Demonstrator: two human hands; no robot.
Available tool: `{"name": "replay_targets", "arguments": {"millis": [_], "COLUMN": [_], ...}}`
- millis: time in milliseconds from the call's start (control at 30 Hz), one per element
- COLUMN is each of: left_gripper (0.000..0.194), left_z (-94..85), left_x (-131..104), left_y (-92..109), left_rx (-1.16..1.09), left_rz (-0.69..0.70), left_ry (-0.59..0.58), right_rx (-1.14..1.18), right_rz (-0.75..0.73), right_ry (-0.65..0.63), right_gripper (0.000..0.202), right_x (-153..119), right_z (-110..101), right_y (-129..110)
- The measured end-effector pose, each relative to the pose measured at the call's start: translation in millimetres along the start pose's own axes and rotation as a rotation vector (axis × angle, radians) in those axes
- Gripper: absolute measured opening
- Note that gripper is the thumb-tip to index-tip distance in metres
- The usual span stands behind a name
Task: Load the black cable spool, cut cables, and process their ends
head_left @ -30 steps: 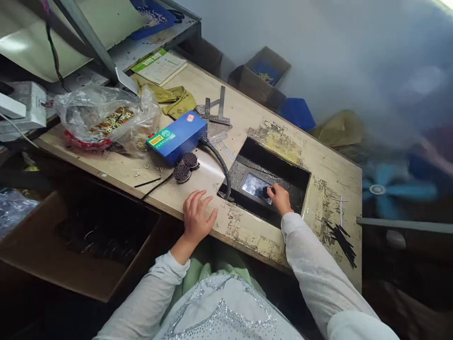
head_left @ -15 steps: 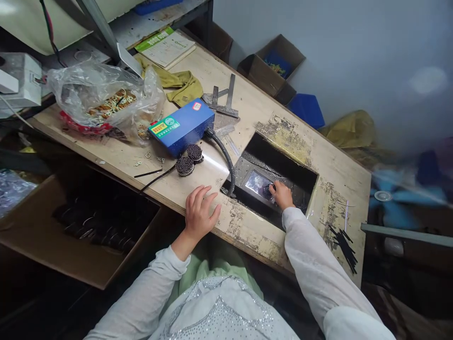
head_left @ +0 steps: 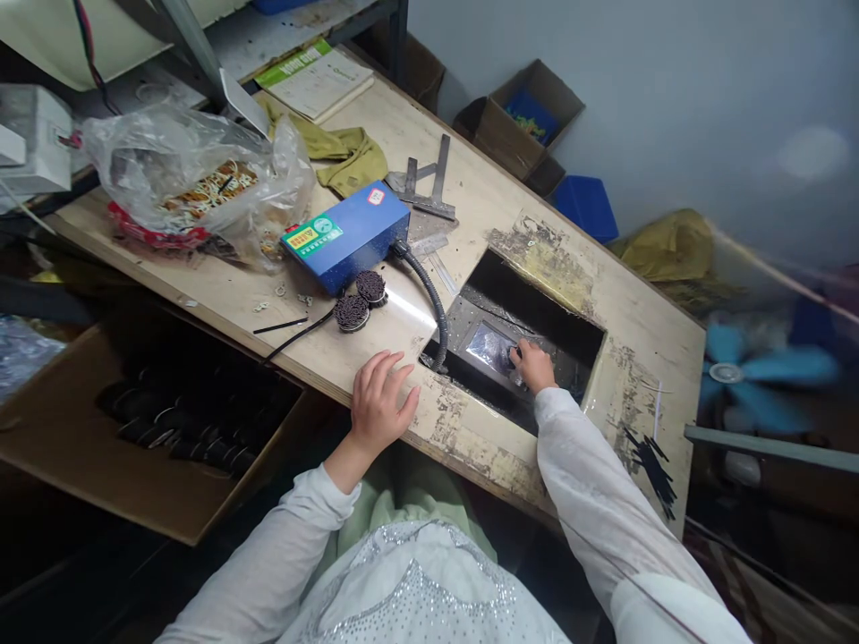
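My left hand lies on the near edge of the wooden table, fingers spread and holding nothing. Inside the rectangular cut-out, my right hand has its fingers closed at the right end of a bright, glossy panel set in a dark unit. What the fingertips pinch, if anything, is hidden. A black corrugated hose runs from a blue box down into the cut-out. Beside the box stand two round bundles of dark, thin pieces, their ends facing up.
A clear plastic bag, metal squares and a notebook lie farther back. Black strips lie at right. A cardboard box of dark bundles stands below left. A blue fan spins beyond the table.
The view has shifted very slightly. Both hands stay in nearly the same places, the right still closed at the panel's end. A thin blurred strand now crosses the right sleeve.
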State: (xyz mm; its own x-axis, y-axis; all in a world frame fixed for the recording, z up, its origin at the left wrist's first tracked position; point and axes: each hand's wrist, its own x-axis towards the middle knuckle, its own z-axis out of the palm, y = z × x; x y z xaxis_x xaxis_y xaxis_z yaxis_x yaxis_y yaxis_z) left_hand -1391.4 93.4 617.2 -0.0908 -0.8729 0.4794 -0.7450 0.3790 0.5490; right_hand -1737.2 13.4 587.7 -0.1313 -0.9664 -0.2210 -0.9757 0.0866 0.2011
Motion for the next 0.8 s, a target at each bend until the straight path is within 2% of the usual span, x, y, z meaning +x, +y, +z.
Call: {"name": "replay_targets", "arguments": {"millis": [133,233,367,433,500,633,733,800], "left_gripper": [0.032,0.032,0.031,0.031,0.031,0.031,0.030,0.030], "left_z": [-0.1,-0.7,-0.6,0.3,1.3,1.8,1.1,0.9], "left_x": [0,0,2,4,4,6,7,7], "left_y": [-1,-2,-3,-4,-5,-6,-5,-5], "left_rx": [0.003,-0.014,-0.022,-0.019,-0.015,-0.013,-0.005,0.006], "left_rz": [0.003,-0.010,0.016,0.035,0.045,0.061,0.065,0.069], "left_ry": [-0.002,-0.015,0.012,0.022,0.025,0.032,0.031,0.039], "right_rx": [0.029,0.119,0.344,0.440,0.518,0.615,0.685,0.676], "right_rz": [0.001,-0.018,-0.001,0.088,0.184,0.252,0.262,0.260], "right_ry": [0.011,0.093,0.276,0.354,0.377,0.310,0.353,0.335], "right_gripper": [0.029,0.028,0.035,0.039,0.044,0.047,0.045,0.043], "right_x": [-2,-9,-30,-43,-55,-65,-62,-62], "right_z": [-5,-18,-54,-70,-78,-73,-66,-62], "right_y": [-2,6,46,72,96,118,117,115]}}
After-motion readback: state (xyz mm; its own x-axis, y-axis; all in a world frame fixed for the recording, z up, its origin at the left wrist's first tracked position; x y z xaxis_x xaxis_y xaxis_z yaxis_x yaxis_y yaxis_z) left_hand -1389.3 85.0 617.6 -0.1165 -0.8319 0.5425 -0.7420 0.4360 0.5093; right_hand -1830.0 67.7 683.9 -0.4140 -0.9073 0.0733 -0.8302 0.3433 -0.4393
